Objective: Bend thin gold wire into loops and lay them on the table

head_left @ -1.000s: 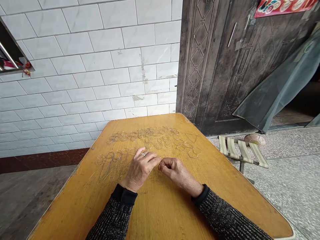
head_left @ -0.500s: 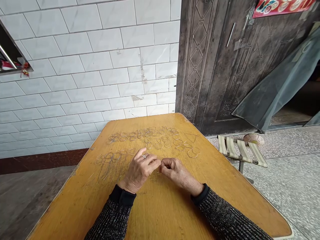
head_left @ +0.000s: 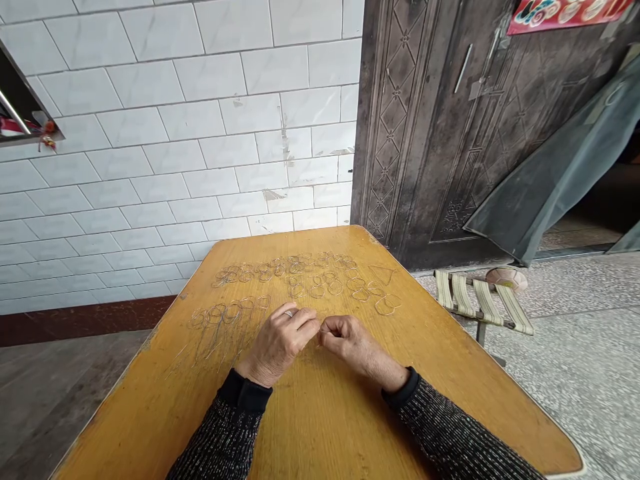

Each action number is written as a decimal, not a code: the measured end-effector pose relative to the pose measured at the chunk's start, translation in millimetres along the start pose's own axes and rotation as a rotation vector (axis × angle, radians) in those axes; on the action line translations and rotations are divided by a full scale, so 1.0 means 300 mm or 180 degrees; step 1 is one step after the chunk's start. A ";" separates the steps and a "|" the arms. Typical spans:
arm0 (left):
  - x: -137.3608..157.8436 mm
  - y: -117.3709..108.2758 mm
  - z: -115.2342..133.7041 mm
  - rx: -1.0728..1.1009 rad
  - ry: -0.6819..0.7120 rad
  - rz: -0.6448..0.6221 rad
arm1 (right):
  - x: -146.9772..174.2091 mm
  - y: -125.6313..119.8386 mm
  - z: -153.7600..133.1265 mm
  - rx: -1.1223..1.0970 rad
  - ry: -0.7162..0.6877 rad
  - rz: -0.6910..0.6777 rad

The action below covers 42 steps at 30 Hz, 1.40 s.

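My left hand (head_left: 285, 340), with a ring on one finger, is closed in a pinch over the middle of the table. Its fingertips meet those of my right hand (head_left: 350, 342), which is pinched shut too. Between them is a thin wire, mostly hidden by the fingers; only a faint bit shows below the fingertips. Left of my left hand lie bent wires with looped tops and long straight tails (head_left: 220, 327). Beyond both hands, wire loops shaped like flowers or figure eights (head_left: 320, 285) are laid out in rows.
The wooden table (head_left: 310, 427) reaches to a white tiled wall (head_left: 215, 133). A dark metal door (head_left: 400, 133) stands behind its right corner. On the floor at right is a folding stool with striped straps (head_left: 483, 298). A grey curtain (head_left: 565, 167) hangs by the doorway.
The raised fingers of my left hand have lowered and curled in toward the pinch. My right hand stays almost where it was.
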<state>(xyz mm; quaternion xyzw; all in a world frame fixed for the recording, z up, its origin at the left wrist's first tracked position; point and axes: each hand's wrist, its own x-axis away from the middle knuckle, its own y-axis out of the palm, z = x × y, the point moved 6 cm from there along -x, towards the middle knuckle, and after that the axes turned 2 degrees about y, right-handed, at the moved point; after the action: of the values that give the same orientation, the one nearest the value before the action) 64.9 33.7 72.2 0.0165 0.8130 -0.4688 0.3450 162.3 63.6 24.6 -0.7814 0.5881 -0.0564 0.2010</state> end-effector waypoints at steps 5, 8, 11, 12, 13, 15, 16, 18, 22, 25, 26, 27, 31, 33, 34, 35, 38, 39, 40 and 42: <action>0.009 0.011 -0.005 0.0000 -0.0109 0.0105 | 0.003 -0.009 0.000 0.0134 0.0106 0.0111; 0.018 0.019 -0.015 0.0022 -0.0216 0.0079 | 0.006 -0.009 -0.018 0.0557 -0.0294 0.0214; 0.022 0.016 -0.024 0.0093 -0.0305 0.0107 | 0.012 -0.003 -0.029 0.1055 -0.0670 0.0327; 0.022 0.014 -0.025 0.0110 -0.0323 0.0109 | 0.013 -0.001 -0.028 0.1159 -0.0733 0.0357; 0.021 0.013 -0.026 0.0124 -0.0336 0.0098 | 0.013 0.000 -0.027 0.1219 -0.0773 0.0381; 0.020 0.012 -0.026 0.0144 -0.0353 0.0049 | 0.014 0.003 -0.024 0.1245 -0.0814 0.0402; 0.019 0.012 -0.026 0.0145 -0.0357 0.0024 | 0.014 0.004 -0.024 0.1236 -0.0816 0.0397; 0.017 0.013 -0.028 0.0133 -0.0367 -0.0009 | 0.014 0.006 -0.024 0.1213 -0.0779 0.0390; 0.016 0.010 -0.036 0.0043 -0.0458 0.0019 | 0.015 0.006 -0.029 0.1092 -0.0604 0.0474; 0.013 0.008 -0.038 -0.0063 -0.0509 -0.0050 | 0.018 0.007 -0.037 0.0993 -0.0546 0.0546; 0.012 0.008 -0.038 -0.0078 -0.0520 -0.0080 | 0.020 0.008 -0.041 0.0980 -0.0558 0.0569; 0.011 0.007 -0.037 -0.0083 -0.0528 -0.0097 | 0.021 0.009 -0.044 0.0968 -0.0577 0.0591; 0.007 0.004 -0.033 -0.0129 -0.0481 -0.0056 | 0.026 0.015 -0.053 0.0830 -0.0618 0.0563; 0.007 0.005 -0.033 -0.0126 -0.0446 -0.0019 | 0.025 0.019 -0.051 0.0731 -0.0597 0.0494; 0.008 0.006 -0.035 -0.0110 -0.0443 -0.0005 | 0.024 0.020 -0.049 0.0688 -0.0584 0.0462; 0.010 0.007 -0.036 -0.0087 -0.0449 0.0005 | 0.023 0.021 -0.047 0.0636 -0.0574 0.0431; 0.017 0.010 -0.043 -0.0040 -0.0474 -0.0012 | 0.016 0.022 -0.038 0.0426 -0.0534 0.0281; 0.020 0.010 -0.046 -0.0042 -0.0481 -0.0019 | 0.015 0.023 -0.034 0.0326 -0.0514 0.0201; 0.022 0.009 -0.050 -0.0047 -0.0493 -0.0016 | 0.014 0.022 -0.032 0.0224 -0.0498 0.0113; 0.027 0.006 -0.063 -0.0004 -0.0564 0.0053 | 0.013 0.022 -0.028 0.0037 -0.0464 -0.0066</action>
<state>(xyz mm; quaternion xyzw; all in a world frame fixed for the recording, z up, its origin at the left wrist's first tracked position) 49.0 47.0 72.3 -0.0185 0.7794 -0.4651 0.4194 154.9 56.3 29.2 -0.7883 0.5634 -0.0049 0.2471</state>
